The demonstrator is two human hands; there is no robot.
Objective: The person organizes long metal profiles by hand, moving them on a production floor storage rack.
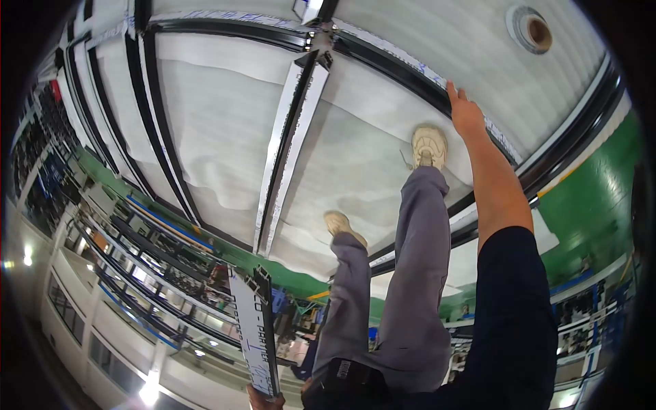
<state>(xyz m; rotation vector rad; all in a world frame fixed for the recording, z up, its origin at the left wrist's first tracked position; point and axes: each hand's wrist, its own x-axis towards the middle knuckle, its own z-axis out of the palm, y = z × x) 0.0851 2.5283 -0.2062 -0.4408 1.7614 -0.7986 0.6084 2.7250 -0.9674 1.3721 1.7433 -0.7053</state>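
My left hand (265, 399), at the bottom edge, is closed around the lower end of a short frame profile (254, 335). The piece is black, with white printed protective film, and stands up from the hand. My right hand (467, 115) reaches forward with fingers stretched out. It rests on a long black frame bar (403, 66) that also carries white film. Between the bars, a loose profile (290, 154) lies lengthwise on the white sheeting, its far end close to the joint of the bars (320, 41).
A roll of tape or film (529, 31) sits on the pale surface at the upper right. My shoes (429, 145) stand on the white sheeting (219, 123) inside the frame. More dark bars (160, 130) run along the left. Green floor (601, 178) and racks (150, 266) lie beyond.
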